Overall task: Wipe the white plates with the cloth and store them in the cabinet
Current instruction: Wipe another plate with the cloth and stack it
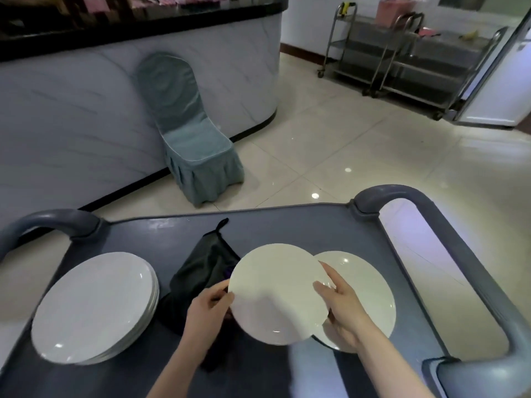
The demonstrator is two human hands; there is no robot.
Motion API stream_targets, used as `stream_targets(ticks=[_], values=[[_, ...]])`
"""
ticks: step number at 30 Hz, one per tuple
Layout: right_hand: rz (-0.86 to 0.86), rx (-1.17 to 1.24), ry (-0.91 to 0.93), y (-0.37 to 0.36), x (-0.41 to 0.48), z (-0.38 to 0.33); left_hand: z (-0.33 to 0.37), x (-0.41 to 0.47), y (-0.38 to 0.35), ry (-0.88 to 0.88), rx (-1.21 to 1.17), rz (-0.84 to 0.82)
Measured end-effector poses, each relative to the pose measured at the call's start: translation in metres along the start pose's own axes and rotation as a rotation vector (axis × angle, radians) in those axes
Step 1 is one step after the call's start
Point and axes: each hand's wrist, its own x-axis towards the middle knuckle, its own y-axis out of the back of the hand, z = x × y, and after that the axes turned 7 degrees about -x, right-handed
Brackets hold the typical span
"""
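Observation:
I hold one white plate [275, 291] above the grey cart top [301, 228], tilted toward me. My left hand [208, 307] grips its left rim and my right hand [340, 305] grips its right rim, thumb on the face. Another white plate [370, 288] lies flat on the cart just right of and under the held one. A stack of several white plates [94, 305] sits at the cart's left. The dark cloth [201, 268] lies crumpled between the stack and the held plate, partly behind my left hand.
The cart has raised grey handles at left [48, 222] and right [402, 193]. Beyond it stand a teal covered chair [189, 133], a curved marble-look counter [86, 96] and steel trolleys [402, 53] on the tiled floor.

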Motion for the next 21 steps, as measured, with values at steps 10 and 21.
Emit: stream_targets(ticks=[10,21], values=[[-0.083,0.187,-0.074,-0.038,0.006,-0.002,-0.048,0.05,0.048,-0.001,0.687,0.113],[-0.028,0.247,-0.098,-0.039,0.006,0.0,-0.065,0.074,0.04,-0.443,0.805,-0.268]])
